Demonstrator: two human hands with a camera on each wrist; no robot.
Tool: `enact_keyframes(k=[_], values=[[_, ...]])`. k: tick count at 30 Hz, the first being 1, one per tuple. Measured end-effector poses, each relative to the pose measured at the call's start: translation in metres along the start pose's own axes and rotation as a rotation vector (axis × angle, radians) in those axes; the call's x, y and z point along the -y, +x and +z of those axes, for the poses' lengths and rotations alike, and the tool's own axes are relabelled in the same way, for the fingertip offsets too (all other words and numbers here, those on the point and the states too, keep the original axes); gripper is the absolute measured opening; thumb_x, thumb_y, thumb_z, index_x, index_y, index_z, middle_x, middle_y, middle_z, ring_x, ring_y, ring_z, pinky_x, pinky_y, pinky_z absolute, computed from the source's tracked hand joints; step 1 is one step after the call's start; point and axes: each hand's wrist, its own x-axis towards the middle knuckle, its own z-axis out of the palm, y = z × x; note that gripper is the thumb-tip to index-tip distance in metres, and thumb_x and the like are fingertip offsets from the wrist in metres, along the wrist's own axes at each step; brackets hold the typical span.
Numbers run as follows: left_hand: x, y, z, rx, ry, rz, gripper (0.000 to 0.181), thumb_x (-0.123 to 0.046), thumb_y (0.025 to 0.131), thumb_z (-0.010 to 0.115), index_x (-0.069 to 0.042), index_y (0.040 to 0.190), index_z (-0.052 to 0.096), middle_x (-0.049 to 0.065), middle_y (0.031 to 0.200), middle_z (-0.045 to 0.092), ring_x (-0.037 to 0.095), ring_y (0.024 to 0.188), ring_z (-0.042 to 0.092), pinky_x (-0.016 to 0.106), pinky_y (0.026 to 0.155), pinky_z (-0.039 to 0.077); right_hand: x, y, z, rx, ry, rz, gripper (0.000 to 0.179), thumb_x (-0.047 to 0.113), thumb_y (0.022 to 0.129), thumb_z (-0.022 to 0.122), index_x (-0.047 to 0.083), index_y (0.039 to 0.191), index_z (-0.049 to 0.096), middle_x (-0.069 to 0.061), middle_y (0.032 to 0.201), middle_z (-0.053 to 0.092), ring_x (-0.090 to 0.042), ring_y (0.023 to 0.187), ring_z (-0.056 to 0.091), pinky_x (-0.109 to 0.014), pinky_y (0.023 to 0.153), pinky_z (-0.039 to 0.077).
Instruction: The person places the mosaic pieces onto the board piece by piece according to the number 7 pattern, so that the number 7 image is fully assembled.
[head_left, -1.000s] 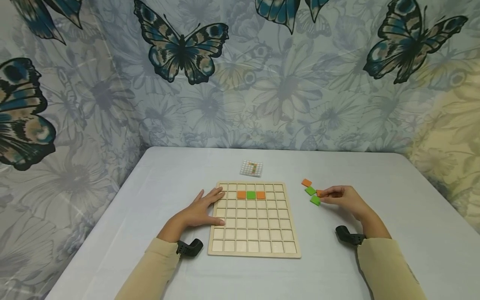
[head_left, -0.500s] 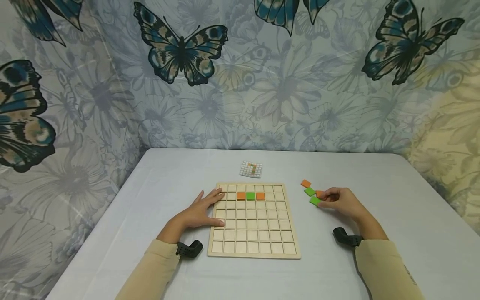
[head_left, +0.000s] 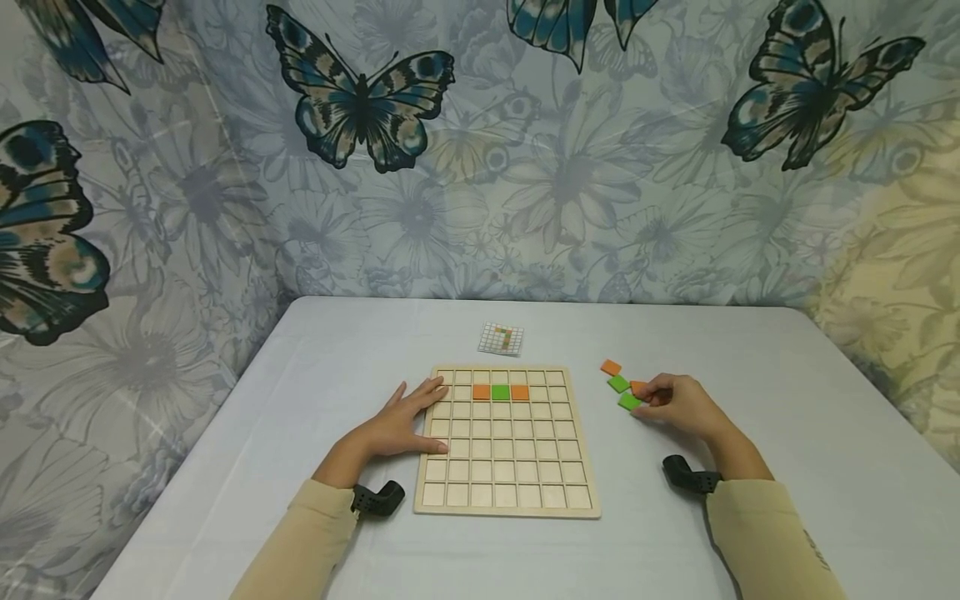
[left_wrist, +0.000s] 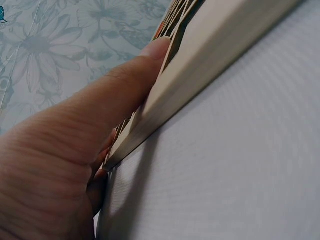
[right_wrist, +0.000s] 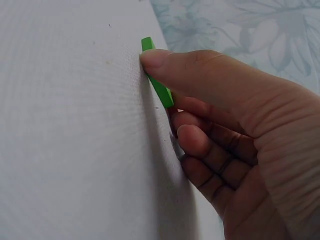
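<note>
My left hand (head_left: 397, 423) lies spread at the left edge of a wooden grid board (head_left: 507, 511). Its thumb (left_wrist: 135, 70) rests straight over the raised rim, while the other fingers reach the upper left of the board. Set in one row are an orange tile (head_left: 482, 392), a green tile (head_left: 500, 392) and another orange tile (head_left: 520, 392). To the right of the board, my right hand (head_left: 686, 408) pinches a loose green tile (right_wrist: 161, 90) low at the tabletop, thumb along its near side. The index fingertip is hidden behind that tile in the right wrist view.
Beside the pinched tile lie a loose orange tile (head_left: 637, 387), a second green tile (head_left: 618, 383) and, farther back, another orange tile (head_left: 611, 367). A small printed grid card (head_left: 501, 339) sits behind the board on the white table (head_left: 360, 333). A butterfly-patterned cloth hangs behind.
My right hand has shifted slightly left and toward me, its thumb coming from near the orange tile to the nearest green tile. The left hand stays on the board.
</note>
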Motion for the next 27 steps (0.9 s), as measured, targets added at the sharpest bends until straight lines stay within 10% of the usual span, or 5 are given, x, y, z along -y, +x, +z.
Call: enact_keyframes(k=[27], values=[[0.0033,0.0013,0.0013,0.003,-0.008,0.001,0.096,-0.048,0.073,0.075,-0.011,0.147,0.028,0.003,0.158,0.014,0.025,0.146,0.007,0.049,0.118,-0.009,0.0073,0.0073,-0.0074,0.026,0.086,0.001,0.029,0.011,0.077,0.074,-0.004,0.100,0.065,-0.008,0.081,0.063,-0.005,0.069,0.053,-0.019,0.057,0.047]])
